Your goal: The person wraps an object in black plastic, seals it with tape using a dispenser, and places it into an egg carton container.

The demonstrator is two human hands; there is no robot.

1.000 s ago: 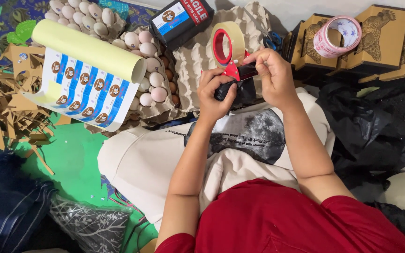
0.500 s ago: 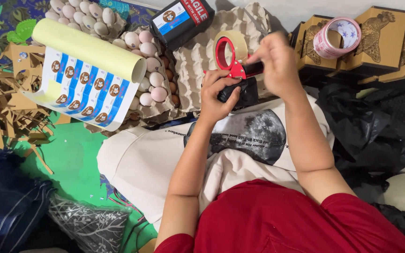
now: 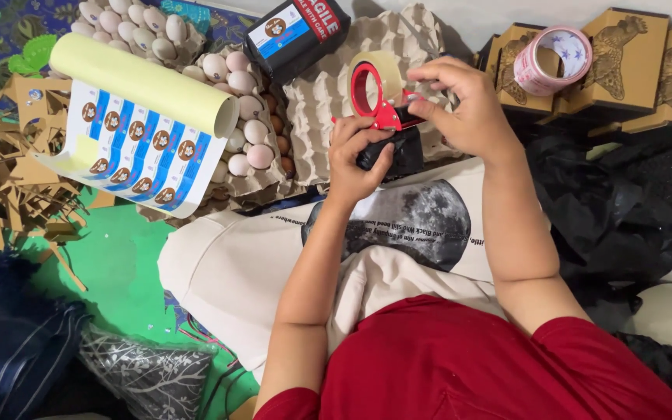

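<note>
From my view, both hands are boxed in at the tape dispenser (image 3: pixel 383 97): the stack of empty egg trays (image 3: pixel 328 117) sits right behind it, with the black box (image 3: pixel 297 35) just beyond. To the left, the egg-filled trays (image 3: pixel 243 132) and the rolled sticker sheet (image 3: pixel 141 117) block the way, while cardboard boxes (image 3: pixel 624 58) and a pink tape roll (image 3: pixel 550 58) crowd the right. I see open room only toward the lap, over the cream cloth (image 3: pixel 227 264).

Single head cam, looks steeply down from above the person's chest, close on both hands (image 3: pixel 421 132); floor with egg trays (image 3: pixel 328 132) fills the top edge.
</note>
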